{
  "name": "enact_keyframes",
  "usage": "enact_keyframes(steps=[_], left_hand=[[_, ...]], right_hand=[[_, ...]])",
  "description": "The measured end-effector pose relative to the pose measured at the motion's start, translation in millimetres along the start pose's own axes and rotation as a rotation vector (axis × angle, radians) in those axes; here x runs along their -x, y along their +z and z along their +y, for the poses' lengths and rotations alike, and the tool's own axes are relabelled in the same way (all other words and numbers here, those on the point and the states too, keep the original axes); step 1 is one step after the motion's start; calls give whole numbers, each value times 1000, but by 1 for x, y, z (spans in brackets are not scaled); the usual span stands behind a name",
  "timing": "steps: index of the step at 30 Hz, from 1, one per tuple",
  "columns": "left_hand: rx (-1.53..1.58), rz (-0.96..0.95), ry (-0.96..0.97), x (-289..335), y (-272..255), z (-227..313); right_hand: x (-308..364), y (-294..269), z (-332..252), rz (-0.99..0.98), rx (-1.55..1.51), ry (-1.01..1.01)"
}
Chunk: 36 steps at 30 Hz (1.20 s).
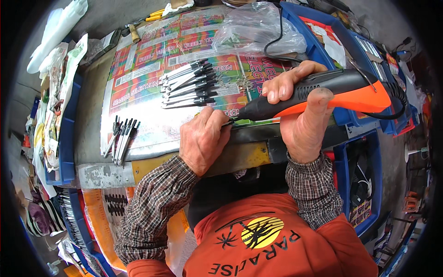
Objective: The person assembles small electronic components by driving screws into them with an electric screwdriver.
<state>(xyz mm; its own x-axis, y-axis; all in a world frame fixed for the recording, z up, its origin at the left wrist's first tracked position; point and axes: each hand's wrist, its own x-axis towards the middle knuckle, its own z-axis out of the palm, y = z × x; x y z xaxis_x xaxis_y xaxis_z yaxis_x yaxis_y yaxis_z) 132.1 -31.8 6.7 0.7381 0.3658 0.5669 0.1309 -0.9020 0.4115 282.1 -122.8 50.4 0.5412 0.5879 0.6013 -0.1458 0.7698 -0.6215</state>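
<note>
My right hand (300, 124) is wrapped around a black and orange electric screwdriver (353, 101), held almost level with its tip pointing left. At that tip my closed left hand (203, 138) pinches a small dark piece, mostly hidden by the fingers, so its kind does not show. Just beyond the left hand lies a pile of thin white-and-black pen-like rods (189, 85). A smaller bunch of similar rods (122, 138) rests to its left, near the bench's front edge. Tiny metal screws (244, 83) are scattered between the larger pile and the screwdriver.
Colourful printed sheets (138, 83) cover the bench top. A clear plastic bag (258, 30) lies at the back, with a black cable beside it. Blue bins (69, 134) flank the bench on the left, and another blue bin (339, 184) stands at the right front.
</note>
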Motion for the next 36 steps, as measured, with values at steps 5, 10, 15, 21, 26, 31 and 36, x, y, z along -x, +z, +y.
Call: enact_keyframes(steps=[5,10,15,21,26,31,36], left_hand=[[5,-16,-8,2,-1,0],[24,-7,1,2,-1,0],[-18,-6,15,2,-2,2],[-6,-12,0,1,-1,2],[35,-19,-32,2,-2,2],[92,-34,-68,2,-4,2],[66,-41,-37,1,-6,3]], right_hand=[[2,1,-1,-6,-39,-1],[4,3,-1,5,-39,8],[5,3,-1,9,-70,15],[5,3,-1,1,-62,9],[5,2,-4,15,-69,11],[4,-1,-7,12,-51,-3],[5,-2,-10,19,-31,-2]])
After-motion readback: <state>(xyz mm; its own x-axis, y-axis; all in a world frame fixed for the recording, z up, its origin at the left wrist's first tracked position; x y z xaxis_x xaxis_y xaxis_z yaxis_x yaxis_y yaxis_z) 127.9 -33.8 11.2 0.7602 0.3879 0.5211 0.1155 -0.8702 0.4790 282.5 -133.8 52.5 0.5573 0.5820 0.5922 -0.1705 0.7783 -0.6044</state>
